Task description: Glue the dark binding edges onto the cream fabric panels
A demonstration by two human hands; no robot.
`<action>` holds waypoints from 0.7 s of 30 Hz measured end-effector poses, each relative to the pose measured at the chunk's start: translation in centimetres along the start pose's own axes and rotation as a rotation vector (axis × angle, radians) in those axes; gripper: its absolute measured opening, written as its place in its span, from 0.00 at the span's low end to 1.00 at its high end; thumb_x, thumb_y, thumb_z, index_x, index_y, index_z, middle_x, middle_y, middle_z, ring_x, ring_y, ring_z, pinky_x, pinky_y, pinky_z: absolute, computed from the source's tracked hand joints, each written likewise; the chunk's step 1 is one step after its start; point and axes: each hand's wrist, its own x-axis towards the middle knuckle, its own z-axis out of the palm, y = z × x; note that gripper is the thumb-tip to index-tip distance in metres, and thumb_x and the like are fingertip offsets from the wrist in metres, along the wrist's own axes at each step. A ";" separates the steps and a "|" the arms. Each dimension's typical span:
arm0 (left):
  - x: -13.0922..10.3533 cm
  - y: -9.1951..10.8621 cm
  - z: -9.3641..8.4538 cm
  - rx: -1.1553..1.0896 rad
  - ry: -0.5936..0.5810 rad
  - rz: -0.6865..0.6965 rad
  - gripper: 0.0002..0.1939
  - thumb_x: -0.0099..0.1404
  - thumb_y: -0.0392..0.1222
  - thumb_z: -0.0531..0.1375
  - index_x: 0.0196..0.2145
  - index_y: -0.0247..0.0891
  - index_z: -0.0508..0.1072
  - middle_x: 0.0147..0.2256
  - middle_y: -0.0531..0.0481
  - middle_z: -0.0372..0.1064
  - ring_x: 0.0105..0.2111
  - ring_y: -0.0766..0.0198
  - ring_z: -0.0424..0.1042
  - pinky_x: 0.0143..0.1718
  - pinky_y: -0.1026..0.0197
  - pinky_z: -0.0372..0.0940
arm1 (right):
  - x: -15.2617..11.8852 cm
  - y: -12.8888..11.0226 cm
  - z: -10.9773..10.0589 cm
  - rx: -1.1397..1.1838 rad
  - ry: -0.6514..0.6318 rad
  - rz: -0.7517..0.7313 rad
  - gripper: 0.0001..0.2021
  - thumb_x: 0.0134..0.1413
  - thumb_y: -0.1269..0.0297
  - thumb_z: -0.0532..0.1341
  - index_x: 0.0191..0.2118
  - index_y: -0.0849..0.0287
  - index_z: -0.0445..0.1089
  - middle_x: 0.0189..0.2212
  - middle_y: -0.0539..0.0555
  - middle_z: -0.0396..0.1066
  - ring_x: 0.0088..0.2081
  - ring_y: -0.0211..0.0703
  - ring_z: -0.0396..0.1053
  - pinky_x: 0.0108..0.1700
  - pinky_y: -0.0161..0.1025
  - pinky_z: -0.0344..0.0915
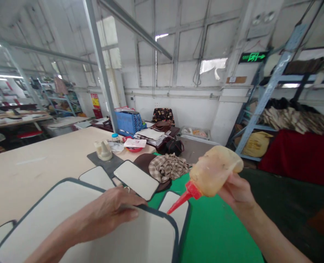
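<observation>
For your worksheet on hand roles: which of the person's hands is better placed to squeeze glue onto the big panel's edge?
Right. The right hand already holds the glue bottle, nozzle aimed down toward the panel; the left hand lies flat on it.

Left hand: wore a thin ring on one finger.
Right hand: bare.
Forearms: bare, no sleeves visible.

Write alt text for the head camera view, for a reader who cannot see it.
A person's right hand holds a squeeze bottle with its red nozzle pointing down-left, while the left hand rests flat on a large white panel with dark edging. Smaller matching panels lie beyond it, on a workshop table.
</observation>
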 end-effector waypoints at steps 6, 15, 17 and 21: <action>-2.7 1.5 -3.7 0.192 -0.300 0.041 0.12 0.50 0.38 0.64 0.34 0.43 0.81 0.34 0.49 0.77 0.37 0.50 0.72 0.39 0.60 0.63 | -0.5 1.4 3.5 -0.041 -0.067 0.050 0.25 0.12 0.52 0.74 0.28 0.54 0.76 0.32 0.57 0.78 0.35 0.56 0.74 0.47 0.57 0.65; -5.0 2.2 -5.8 0.153 -0.396 0.127 0.11 0.51 0.33 0.62 0.32 0.41 0.81 0.32 0.50 0.77 0.37 0.53 0.73 0.40 0.61 0.65 | -1.4 2.6 5.3 -0.063 -0.260 0.113 0.33 0.17 0.56 0.75 0.41 0.53 0.75 0.36 0.57 0.78 0.36 0.60 0.75 0.43 0.58 0.68; -5.3 2.3 -6.3 0.180 -0.462 0.172 0.11 0.53 0.33 0.61 0.34 0.39 0.81 0.33 0.51 0.77 0.37 0.56 0.73 0.39 0.63 0.66 | -1.3 2.7 5.1 -0.064 -0.356 0.118 0.33 0.20 0.57 0.75 0.43 0.51 0.74 0.38 0.54 0.78 0.38 0.59 0.75 0.44 0.56 0.68; -5.6 2.2 -6.9 0.257 -0.516 0.276 0.12 0.59 0.35 0.59 0.38 0.39 0.80 0.34 0.52 0.78 0.36 0.60 0.73 0.37 0.68 0.65 | -1.7 2.7 4.8 -0.046 -0.499 0.146 0.31 0.23 0.58 0.76 0.43 0.46 0.75 0.39 0.50 0.78 0.41 0.55 0.75 0.45 0.48 0.70</action>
